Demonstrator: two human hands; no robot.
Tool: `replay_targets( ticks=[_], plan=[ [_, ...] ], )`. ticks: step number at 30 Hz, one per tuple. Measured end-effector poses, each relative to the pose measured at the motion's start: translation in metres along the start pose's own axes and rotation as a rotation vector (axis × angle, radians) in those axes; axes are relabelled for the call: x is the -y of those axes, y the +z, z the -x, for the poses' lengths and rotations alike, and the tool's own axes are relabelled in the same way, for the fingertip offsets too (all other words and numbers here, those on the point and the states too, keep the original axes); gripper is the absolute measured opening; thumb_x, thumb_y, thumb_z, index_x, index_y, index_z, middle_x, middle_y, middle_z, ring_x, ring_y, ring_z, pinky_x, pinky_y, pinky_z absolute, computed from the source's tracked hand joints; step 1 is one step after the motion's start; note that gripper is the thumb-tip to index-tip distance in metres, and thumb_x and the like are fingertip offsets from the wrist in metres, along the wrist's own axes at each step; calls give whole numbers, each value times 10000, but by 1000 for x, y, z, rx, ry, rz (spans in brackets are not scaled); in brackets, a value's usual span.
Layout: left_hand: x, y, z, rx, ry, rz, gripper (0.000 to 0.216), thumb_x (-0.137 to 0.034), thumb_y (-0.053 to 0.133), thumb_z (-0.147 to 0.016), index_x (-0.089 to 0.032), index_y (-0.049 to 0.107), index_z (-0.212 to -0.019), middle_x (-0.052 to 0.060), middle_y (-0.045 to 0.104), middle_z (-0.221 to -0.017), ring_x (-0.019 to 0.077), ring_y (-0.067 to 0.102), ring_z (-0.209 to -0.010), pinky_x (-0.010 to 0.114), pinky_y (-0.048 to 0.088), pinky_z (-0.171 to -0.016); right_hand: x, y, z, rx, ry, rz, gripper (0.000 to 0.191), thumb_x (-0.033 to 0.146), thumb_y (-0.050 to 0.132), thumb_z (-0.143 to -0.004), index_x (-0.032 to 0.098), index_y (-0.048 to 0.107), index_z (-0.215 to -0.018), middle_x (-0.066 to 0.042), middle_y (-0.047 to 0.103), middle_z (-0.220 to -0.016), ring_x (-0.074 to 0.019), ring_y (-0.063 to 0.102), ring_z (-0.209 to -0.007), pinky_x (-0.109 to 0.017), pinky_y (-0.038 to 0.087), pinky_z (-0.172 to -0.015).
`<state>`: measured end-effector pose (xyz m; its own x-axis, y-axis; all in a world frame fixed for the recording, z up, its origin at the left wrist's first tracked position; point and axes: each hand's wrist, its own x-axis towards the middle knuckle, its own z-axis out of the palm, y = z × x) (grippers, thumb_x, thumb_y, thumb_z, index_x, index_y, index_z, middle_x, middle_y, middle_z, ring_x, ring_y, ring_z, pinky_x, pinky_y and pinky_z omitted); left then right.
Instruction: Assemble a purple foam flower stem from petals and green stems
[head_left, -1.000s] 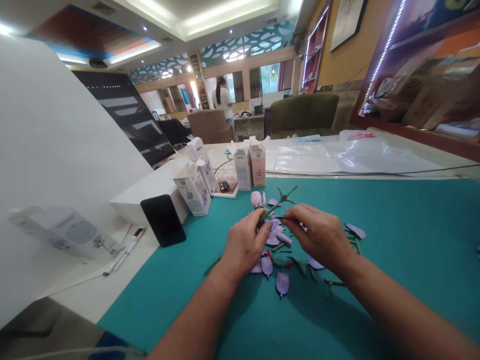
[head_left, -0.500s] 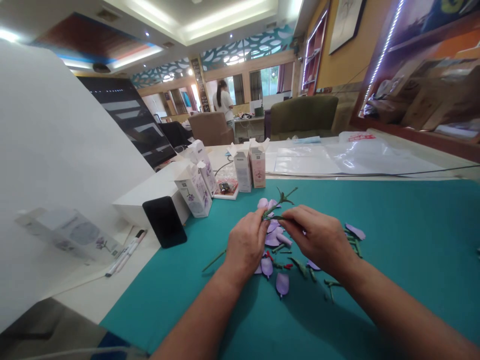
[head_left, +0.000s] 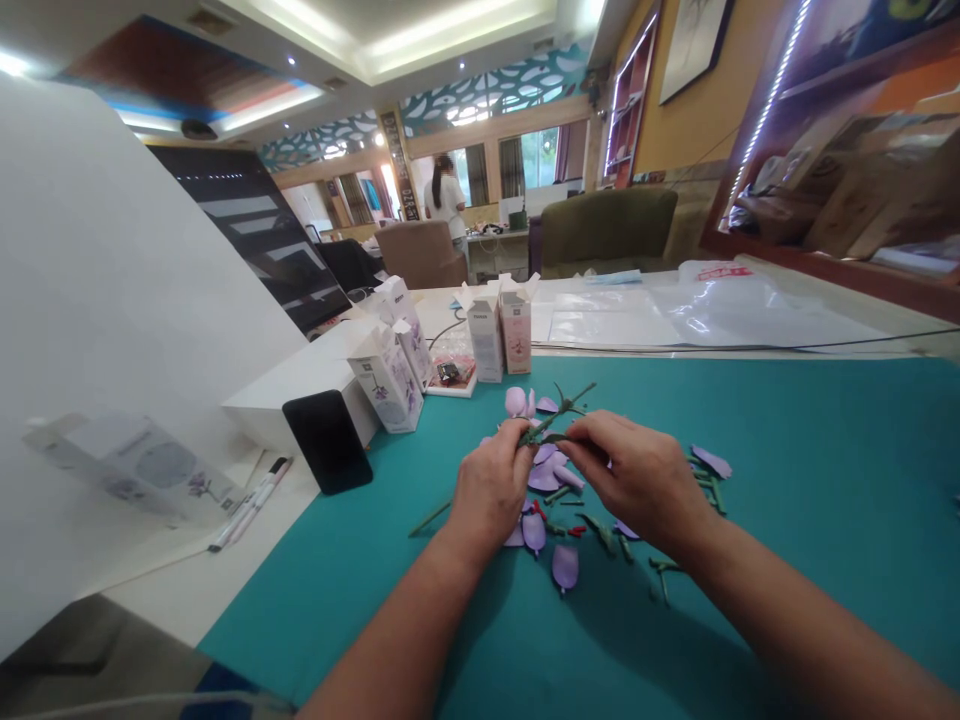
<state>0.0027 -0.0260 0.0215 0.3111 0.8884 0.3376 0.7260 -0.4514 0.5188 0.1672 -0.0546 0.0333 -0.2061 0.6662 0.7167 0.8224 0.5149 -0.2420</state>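
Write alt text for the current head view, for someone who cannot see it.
A person's left hand grips a green stem above a teal mat while the right hand pinches a leaf-like piece. Purple petals lie scattered below; cartons stand beyond.

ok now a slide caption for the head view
Left hand grips a green stem, right hand pinches a leaf, over loose purple petals.
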Motion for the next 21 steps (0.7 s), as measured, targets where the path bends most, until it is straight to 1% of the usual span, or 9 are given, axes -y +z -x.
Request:
replay_targets(
  ticks=[2, 3, 6, 10, 13, 15, 19, 21],
  plan=[
    [-1, -2, 0, 30, -33, 0, 232, -274, 398, -920, -226, 531, -1104, 0, 700, -815, 162, 649, -743, 246, 444, -672, 0, 1, 1, -1, -14, 13, 222, 304, 475, -906, 197, 598, -756, -21, 641, -683, -149, 564, -592, -262, 356, -560],
    [-1, -3, 0, 39, -40, -5, 232, -276, 401, -917, -227, 531, -1104, 1, 701, -812, 168, 650, -745, 249, 441, -668, 0, 1, 1, -6, -20, 20, 226, 306, 473, -909, 197, 598, -755, -19, 641, -677, -147, 562, -589, -260, 353, -558],
    [-1, -4, 0, 35, -45, -47, 249, -293, 411, -913, -226, 540, -1114, 28, 709, -908, 202, 658, -815, 272, 443, -682, 0, 2, 2, -28, -44, 47, 232, 303, 469, -916, 194, 603, -761, -15, 640, -658, -142, 565, -579, -253, 344, -556],
    [-4, -7, 2, 21, -16, -66, 293, -290, 406, -914, -238, 538, -1171, 45, 697, -1039, 224, 652, -922, 303, 454, -756, 0, 3, 3, -45, -64, 70, 237, 296, 457, -924, 191, 615, -782, -14, 644, -653, -138, 564, -563, -254, 333, -551],
    [-7, -8, 4, 4, 15, -78, 331, -294, 438, -896, -217, 531, -1204, 57, 698, -1026, 224, 646, -933, 312, 461, -793, 0, 2, 3, -62, -64, 68, 254, 298, 448, -925, 193, 613, -762, -13, 639, -640, -134, 557, -554, -250, 331, -547],
    [-8, -8, 5, -15, 38, -76, 362, -327, 455, -890, -199, 520, -1222, 64, 697, -1016, 222, 641, -938, 314, 464, -813, 0, 1, 3, -76, -65, 68, 267, 301, 446, -925, 193, 604, -739, -12, 631, -627, -130, 548, -542, -246, 330, -544],
    [-6, -5, 6, -63, 110, -56, 370, -373, 365, -937, -190, 504, -1227, 73, 653, -1155, 214, 609, -1035, 312, 455, -869, 0, 0, 2, -83, -66, 98, 291, 312, 437, -928, 197, 586, -705, -8, 612, -597, -130, 528, -523, -248, 314, -533],
    [-5, -4, 6, -81, 133, -77, 361, -362, 323, -955, -191, 507, -1215, 69, 651, -1161, 206, 604, -1044, 306, 452, -876, 0, -1, 2, -84, -68, 109, 298, 312, 433, -931, 196, 579, -699, -9, 608, -597, -128, 519, -518, -251, 308, -529]
  ],
)
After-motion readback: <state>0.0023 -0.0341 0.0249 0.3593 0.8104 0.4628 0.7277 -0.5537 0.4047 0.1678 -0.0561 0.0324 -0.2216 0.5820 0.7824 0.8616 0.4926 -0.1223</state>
